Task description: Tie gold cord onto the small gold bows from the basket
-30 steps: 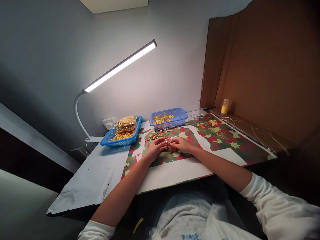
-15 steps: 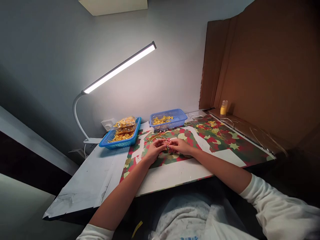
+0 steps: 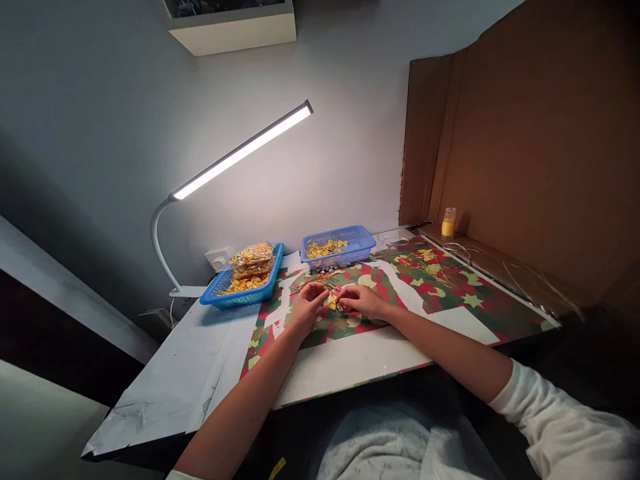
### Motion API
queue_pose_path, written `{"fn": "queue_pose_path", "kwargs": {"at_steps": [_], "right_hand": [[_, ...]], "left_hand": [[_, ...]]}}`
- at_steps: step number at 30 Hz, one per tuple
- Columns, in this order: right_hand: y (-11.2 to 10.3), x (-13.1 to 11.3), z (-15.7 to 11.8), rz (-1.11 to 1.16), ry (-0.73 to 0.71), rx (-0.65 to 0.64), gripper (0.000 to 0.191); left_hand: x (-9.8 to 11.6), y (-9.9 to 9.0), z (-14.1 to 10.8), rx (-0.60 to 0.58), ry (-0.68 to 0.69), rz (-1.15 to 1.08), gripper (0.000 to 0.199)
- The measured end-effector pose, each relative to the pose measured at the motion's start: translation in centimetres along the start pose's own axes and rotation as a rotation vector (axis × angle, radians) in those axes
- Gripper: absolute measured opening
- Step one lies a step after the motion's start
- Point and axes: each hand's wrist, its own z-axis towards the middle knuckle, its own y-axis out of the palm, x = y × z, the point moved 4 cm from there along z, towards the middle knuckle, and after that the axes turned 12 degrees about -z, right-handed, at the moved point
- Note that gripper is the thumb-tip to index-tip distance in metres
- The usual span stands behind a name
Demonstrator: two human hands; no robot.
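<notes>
Yellow pc (image 3: pixel 333 303) btwn L fingers (image 3: pixel 317 289) & R fingers (image 3: pixel 352 293), both curled; can't tell grip.

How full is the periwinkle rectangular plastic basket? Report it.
Partly full: small gold bow-shaped pieces lie toward the left of the periwinkle basket, while its plastic floor shows at the right.

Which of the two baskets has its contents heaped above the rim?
The bright blue basket on the left, beside the lamp: its yellow pile rises above the rim. In the paler, violet-blue basket on the right, the yellow pieces lie low.
</notes>
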Motion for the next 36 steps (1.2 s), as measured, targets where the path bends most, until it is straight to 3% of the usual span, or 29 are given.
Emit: {"fn": "queue_pose_path", "kwargs": {"at_steps": [6, 12, 16, 20, 23, 27, 29, 36], "right_hand": [[-0.6, -0.6, -0.3, -0.085, -0.028, 0.105, 0.021], [-1.1, -1.6, -0.5, -0.229, -0.118, 0.206, 0.018], [0.0, -1.7, -0.3, -0.253, -0.132, 0.182, 0.023], [1.1, -2.1, 0.0, -0.239, -0.198, 0.166, 0.016], [1.1, -1.8, 0.3, -0.146, -0.161, 0.177, 0.021], [0.5, -1.2, 0.9, 0.096, -0.144, 0.173, 0.034], [0.4, -1.2, 1.1, 0.164, -0.154, 0.161, 0.038], [-0.4, -2.6, 0.9, 0.232, -0.211, 0.154, 0.040]], "left_hand": [[0.7, -0.5, 0.1, 0.055, 0.089, -0.014, 0.037], [1.2, -0.2, -0.2, 0.033, 0.139, 0.000, 0.034], [1.2, 0.0, -0.3, 0.010, 0.152, -0.019, 0.034], [1.0, 0.1, -0.3, -0.009, 0.146, 0.028, 0.032], [0.8, -0.2, -0.2, -0.040, 0.190, 0.218, 0.029], [0.4, -0.2, -0.3, -0.111, 0.329, 0.809, 0.016], [-0.2, -0.1, -0.4, -0.162, 0.312, 0.989, 0.014], [-1.2, -0.1, -0.3, -0.182, 0.225, 1.094, 0.011]]}}
